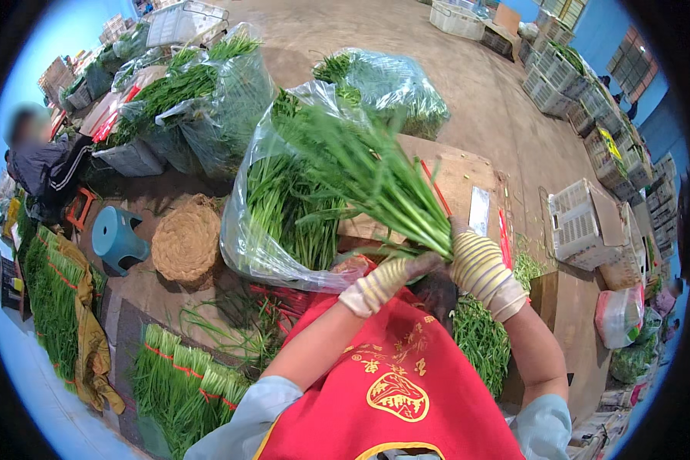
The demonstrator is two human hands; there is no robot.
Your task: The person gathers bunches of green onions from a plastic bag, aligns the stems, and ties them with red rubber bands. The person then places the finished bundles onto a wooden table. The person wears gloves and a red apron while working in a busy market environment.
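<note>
A loose bunch of long-stemmed leafy greens [379, 184] fans up and leftward from my hands, its leaf tips blurred. My right hand [476, 259], in a striped knit glove, is closed around the pale stem ends. My left hand [399, 275], gloved alike, has its dark fingertips against the bottom of the stems; whether they pinch anything is hard to see. Behind the bunch, a clear plastic bag [236, 230] stands open, packed with more greens [299, 224]. A wooden board [454, 167] lies beyond my right hand, bearing a red strip [434, 187] and a white flat piece [479, 210].
Red-tied bundles [190, 374] lie at lower left. A woven round stool [187, 241] and a blue plastic stool [115, 236] stand left, near a seated person [46, 155]. Filled bags [402, 92] stand ahead; crates [581, 221] line the right. Cut greens [480, 345] lie beside my apron.
</note>
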